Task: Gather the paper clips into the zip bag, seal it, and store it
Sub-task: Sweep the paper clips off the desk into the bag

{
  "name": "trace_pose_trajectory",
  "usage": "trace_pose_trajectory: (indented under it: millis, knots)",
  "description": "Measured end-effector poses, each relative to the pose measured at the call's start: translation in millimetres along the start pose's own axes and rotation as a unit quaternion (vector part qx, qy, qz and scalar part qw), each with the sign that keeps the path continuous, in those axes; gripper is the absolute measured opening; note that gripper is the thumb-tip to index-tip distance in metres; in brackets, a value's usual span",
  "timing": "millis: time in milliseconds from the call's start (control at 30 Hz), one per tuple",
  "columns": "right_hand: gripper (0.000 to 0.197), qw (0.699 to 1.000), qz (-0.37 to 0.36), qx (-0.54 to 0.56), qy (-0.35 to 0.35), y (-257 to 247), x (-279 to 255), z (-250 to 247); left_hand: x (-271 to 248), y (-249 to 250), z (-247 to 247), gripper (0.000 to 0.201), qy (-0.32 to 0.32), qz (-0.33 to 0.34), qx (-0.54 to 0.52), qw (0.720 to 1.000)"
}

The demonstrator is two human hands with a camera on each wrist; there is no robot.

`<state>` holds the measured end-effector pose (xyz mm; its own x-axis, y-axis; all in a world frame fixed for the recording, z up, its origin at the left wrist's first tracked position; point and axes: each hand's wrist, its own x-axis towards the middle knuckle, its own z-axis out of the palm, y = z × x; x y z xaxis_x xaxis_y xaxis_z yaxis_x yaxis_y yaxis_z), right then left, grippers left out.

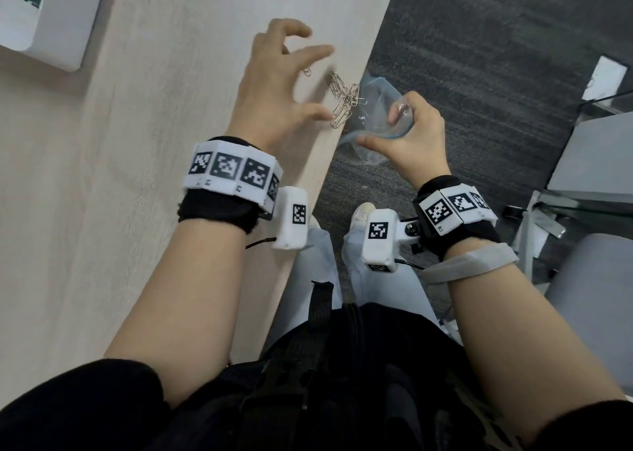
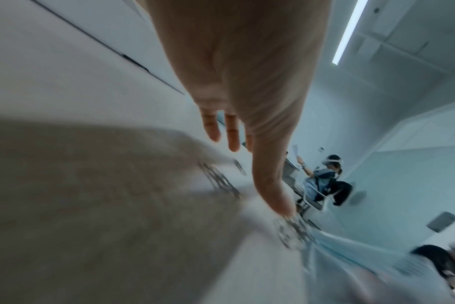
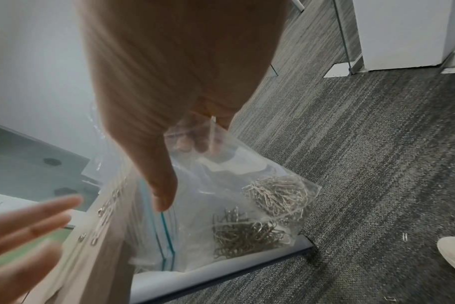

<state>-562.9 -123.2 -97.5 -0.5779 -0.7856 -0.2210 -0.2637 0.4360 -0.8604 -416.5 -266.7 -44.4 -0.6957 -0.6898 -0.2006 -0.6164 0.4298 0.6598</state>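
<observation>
Head view: silver wire paper clips (image 1: pixel 344 103) lie heaped at the pale wooden bench (image 1: pixel 144 115) edge, one stray clip beside them. Left hand (image 1: pixel 274 84) hovers spread, holding nothing. Right hand (image 1: pixel 411 135) pinches the clear plastic zip bag (image 3: pixel 247 205) with a teal seal, mouth apparently open below the edge, many clips inside.

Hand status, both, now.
Left hand: open, fingers spread over the loose clips at the table edge, holding nothing.
Right hand: grips the mouth of the zip bag.
</observation>
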Motion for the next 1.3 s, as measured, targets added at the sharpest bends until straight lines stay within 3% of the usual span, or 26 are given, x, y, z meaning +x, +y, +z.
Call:
trace_pose_trajectory:
  millis: [133, 333, 500, 767, 867, 967, 1300]
  knots:
    - [0.053, 1.000, 0.001, 0.009, 0.002, 0.0, -1.5, 0.3, -2.3, -8.6, -14.4, 0.097, -0.077, -0.054, 0.052, 0.994]
    - [0.053, 1.000, 0.009, 0.012, 0.006, -0.4, -2.7, -0.8, 0.9, -20.3, -7.4, 0.056, -0.016, -0.027, -0.080, 0.996]
    - [0.050, 1.000, 0.008, 0.014, 0.001, -0.8, -3.7, -1.6, 9.4, -13.3, 1.3, 0.039, -0.001, -0.021, -0.073, 0.997]
    - [0.050, 1.000, 0.011, 0.009, 0.001, -1.1, -4.0, -1.7, 9.5, 1.1, 6.2, 0.036, -0.013, 0.012, -0.077, 0.997]
    - [0.050, 1.000, 0.015, 0.008, 0.000, -1.4, -3.7, -1.3, 7.5, 0.5, 4.3, 0.051, 0.004, 0.024, -0.059, 0.998]
    - [0.050, 1.000, 0.016, 0.011, 0.001, -1.1, -3.9, -0.8, 8.6, 6.0, 7.6, 0.065, -0.053, 0.049, 0.025, 0.997]
    - [0.050, 1.000, 0.015, -0.001, -0.005, -4.5, -3.8, -1.0, 11.9, 21.4, 30.7, 0.030, -0.069, 0.047, 0.011, 0.996]
